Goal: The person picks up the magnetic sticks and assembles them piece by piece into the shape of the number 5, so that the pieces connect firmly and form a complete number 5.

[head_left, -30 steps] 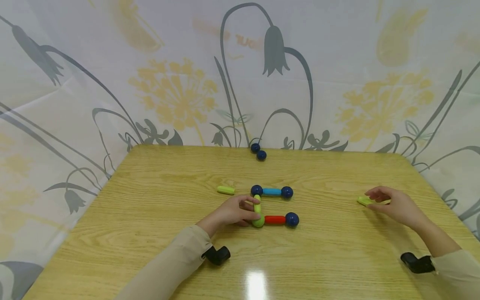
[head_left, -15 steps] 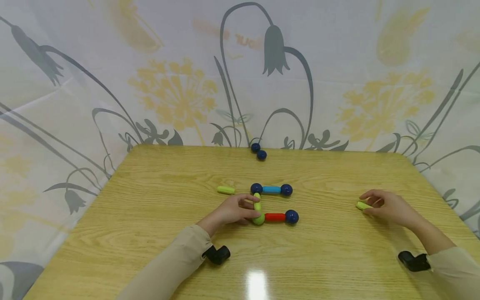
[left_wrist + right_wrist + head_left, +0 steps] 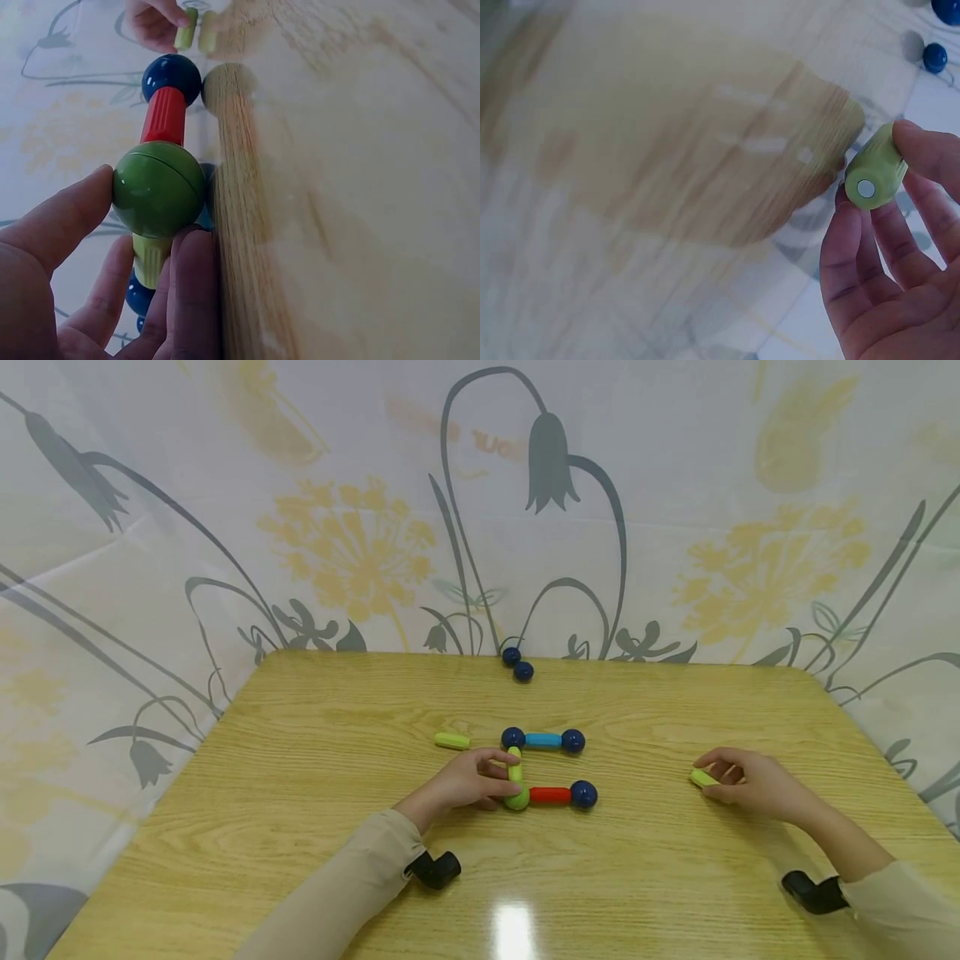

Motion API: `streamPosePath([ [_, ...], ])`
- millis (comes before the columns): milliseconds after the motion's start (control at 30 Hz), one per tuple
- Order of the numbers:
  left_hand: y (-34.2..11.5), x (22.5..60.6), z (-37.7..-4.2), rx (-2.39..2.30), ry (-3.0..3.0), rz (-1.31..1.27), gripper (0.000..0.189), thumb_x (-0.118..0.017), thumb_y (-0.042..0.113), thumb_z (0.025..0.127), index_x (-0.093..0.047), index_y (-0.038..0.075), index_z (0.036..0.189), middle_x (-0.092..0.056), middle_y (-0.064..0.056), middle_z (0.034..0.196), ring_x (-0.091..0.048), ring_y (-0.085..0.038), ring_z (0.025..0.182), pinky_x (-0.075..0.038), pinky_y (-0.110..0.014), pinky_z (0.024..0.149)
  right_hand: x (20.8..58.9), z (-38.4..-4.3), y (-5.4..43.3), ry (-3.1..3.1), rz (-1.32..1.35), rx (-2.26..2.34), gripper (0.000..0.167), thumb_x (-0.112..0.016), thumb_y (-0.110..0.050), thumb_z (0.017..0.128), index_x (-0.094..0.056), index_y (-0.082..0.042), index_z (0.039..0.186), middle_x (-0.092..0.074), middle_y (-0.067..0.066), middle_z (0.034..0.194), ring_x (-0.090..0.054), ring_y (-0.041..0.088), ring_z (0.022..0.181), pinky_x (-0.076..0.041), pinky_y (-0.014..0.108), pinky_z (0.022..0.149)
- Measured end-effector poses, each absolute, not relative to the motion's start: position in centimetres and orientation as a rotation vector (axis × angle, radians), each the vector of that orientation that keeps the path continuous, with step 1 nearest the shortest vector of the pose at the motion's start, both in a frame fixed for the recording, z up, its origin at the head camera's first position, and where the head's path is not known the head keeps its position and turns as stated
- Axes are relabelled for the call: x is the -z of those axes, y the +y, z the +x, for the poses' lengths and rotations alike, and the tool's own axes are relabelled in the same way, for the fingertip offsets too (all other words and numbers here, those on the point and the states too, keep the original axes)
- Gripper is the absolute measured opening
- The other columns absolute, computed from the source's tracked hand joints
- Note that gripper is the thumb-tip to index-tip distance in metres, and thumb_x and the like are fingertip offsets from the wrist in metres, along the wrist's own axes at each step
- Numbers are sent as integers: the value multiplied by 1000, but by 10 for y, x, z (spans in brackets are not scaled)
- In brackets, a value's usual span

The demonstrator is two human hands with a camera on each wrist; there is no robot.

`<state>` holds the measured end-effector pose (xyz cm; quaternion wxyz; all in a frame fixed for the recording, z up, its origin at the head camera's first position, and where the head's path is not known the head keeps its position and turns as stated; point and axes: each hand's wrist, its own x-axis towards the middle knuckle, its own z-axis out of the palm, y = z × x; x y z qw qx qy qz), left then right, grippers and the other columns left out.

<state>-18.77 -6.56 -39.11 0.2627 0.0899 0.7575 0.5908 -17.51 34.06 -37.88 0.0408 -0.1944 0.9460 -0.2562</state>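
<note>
Left of center in the head view, my left hand (image 3: 472, 781) grips a yellow-green magnetic rod (image 3: 514, 764) and touches the green ball (image 3: 516, 798) at its near end. A red rod (image 3: 550, 795) runs right from that ball to a dark blue ball (image 3: 583, 794). At the rod's far end sits another dark blue ball (image 3: 513, 738), joined by a light blue rod (image 3: 543, 740) to a third one (image 3: 573, 741). Over on the right, my right hand (image 3: 746, 785) pinches a second yellow-green magnetic rod (image 3: 877, 169) between thumb and fingers; its round, pale end faces the wrist camera.
A loose yellow-green rod (image 3: 452, 741) lies left of the joined pieces. Two dark blue balls (image 3: 523, 671) rest at the back edge of the wooden table (image 3: 337, 710). Behind it hangs a flower-patterned cloth (image 3: 360, 527).
My right hand has taken a firmer pinch on its yellow-green rod and brought it left and a little nearer. My left hand keeps its place on the joined pieces.
</note>
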Motion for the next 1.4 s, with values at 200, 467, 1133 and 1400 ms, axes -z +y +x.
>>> streamPosePath([
  [200, -65, 391, -188, -1596, 2050, 248, 42, -70, 13, 85, -57, 7, 124, -55, -12, 109, -61, -18, 85, -54, -34, 69, 377, -173, 324, 2851, -665, 833, 25, -71, -14, 83, -63, -5, 106, -58, 1, 91, -55, 6, 74, -48, 27, 62],
  [467, -65, 393, -188, -1595, 2042, 247, 43, -70, 14, 85, -57, 7, 125, -55, -12, 109, -61, -18, 84, -54, -34, 69, 377, -168, 303, 2766, -703, 893, 29, -70, -17, 85, -61, -4, 109, -57, 1, 90, -54, 6, 74, -48, 26, 62],
  [1133, -65, 392, -188, -1594, 2051, 240, 43, -70, 14, 85, -57, 7, 125, -56, -12, 109, -61, -18, 84, -54, -34, 69, 378, -156, 248, 2571, -822, 1018, 25, -72, -20, 83, -61, -8, 102, -55, -2, 82, -54, 7, 66, -48, 25, 59],
  [1400, -66, 391, -188, -1588, 2059, 249, 43, -71, 15, 84, -57, 8, 125, -56, -11, 109, -61, -18, 81, -54, -34, 68, 381, -156, 230, 2339, -711, 1204, 46, -72, -15, 82, -46, 3, 114, -54, 6, 77, -57, 15, 61, -51, 29, 55],
])
